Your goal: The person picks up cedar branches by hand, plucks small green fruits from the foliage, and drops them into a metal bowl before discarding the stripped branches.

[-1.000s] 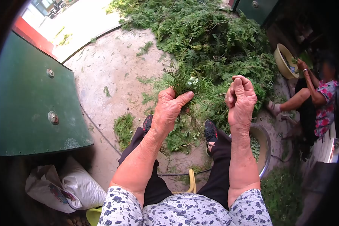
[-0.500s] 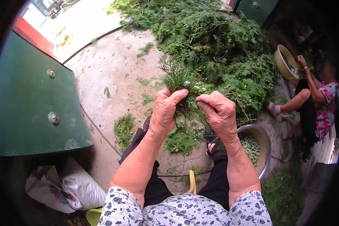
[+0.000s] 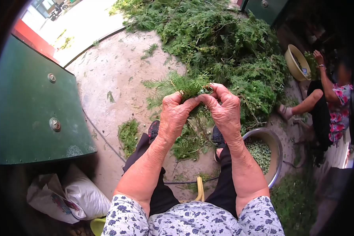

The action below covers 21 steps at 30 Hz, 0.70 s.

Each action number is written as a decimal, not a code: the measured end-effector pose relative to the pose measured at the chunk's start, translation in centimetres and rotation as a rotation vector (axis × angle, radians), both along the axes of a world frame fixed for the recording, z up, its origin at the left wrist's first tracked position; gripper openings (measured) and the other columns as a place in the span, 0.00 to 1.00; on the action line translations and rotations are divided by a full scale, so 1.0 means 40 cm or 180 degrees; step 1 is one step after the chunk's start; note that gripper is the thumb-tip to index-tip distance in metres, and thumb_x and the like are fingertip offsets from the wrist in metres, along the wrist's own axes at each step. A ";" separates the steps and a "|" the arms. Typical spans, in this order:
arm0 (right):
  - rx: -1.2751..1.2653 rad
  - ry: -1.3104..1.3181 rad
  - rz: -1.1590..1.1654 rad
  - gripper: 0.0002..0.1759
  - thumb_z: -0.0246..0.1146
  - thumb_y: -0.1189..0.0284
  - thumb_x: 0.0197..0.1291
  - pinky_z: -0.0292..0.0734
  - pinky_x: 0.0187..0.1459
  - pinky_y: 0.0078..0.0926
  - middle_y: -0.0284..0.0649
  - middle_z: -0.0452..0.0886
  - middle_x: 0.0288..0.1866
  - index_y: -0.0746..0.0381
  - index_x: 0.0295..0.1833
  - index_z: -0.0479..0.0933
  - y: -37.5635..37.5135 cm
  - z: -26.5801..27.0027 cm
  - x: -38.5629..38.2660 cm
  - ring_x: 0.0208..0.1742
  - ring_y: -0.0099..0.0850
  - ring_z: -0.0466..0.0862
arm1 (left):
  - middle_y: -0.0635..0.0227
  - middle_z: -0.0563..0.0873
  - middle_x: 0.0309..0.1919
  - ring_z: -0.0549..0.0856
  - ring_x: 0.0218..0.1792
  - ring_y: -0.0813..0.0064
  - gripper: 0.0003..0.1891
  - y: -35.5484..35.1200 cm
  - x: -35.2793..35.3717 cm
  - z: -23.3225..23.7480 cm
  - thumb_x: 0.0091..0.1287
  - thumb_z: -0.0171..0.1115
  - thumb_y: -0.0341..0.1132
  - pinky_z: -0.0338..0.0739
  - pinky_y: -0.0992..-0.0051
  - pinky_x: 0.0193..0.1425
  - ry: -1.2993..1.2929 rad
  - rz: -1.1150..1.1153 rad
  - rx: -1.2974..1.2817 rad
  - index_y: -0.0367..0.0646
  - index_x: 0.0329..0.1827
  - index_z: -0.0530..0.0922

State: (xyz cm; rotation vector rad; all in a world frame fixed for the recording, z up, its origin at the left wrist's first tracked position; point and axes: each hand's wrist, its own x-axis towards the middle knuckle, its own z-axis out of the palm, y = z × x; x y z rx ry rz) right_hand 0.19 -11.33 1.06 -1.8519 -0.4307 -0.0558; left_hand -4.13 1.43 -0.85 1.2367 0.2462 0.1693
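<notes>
A leafy green sprig is held up in front of me, above my feet. My left hand is closed on its stem end, the thumb pressed over it. On the sprig's right side, my right hand pinches with thumb and fingers; what lies between those fingertips is too small to name. The thumbs of both hands nearly touch. By my right leg stands a metal-rimmed basin with small pale green berries in it.
A big heap of green branches covers the floor ahead. At right sits a person beside a yellow basin. Left are a green metal panel and white sacks. A cable crosses the floor.
My right hand has moved up and inward against my left hand. The sprig has tilted toward the left. The seated person's raised hand has shifted slightly.
</notes>
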 end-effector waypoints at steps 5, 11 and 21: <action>0.0294 -0.0082 0.0172 0.11 0.66 0.74 0.52 0.73 0.33 0.19 0.37 0.80 0.29 0.68 0.41 0.78 0.002 -0.034 0.014 0.30 0.19 0.77 | 0.72 0.85 0.30 0.79 0.31 0.86 0.09 0.015 -0.004 0.011 0.57 0.62 0.28 0.73 0.81 0.38 -0.0076 -0.0195 0.0917 0.37 0.39 0.82; 0.1535 0.1537 0.0425 0.07 0.62 0.73 0.59 0.65 0.23 0.13 0.33 0.76 0.24 0.66 0.38 0.78 0.001 -0.018 -0.009 0.22 0.15 0.70 | 0.71 0.84 0.28 0.80 0.30 0.84 0.07 0.022 -0.010 -0.004 0.54 0.62 0.27 0.74 0.81 0.38 -0.0852 -0.0098 0.1572 0.36 0.35 0.82; 0.3182 0.2434 0.0323 0.09 0.59 0.68 0.61 0.63 0.16 0.15 0.34 0.74 0.27 0.63 0.41 0.73 -0.031 0.021 0.023 0.21 0.20 0.73 | 0.72 0.84 0.30 0.81 0.30 0.82 0.08 0.012 0.006 0.018 0.53 0.65 0.24 0.76 0.79 0.37 0.0374 0.0083 -0.0801 0.39 0.36 0.81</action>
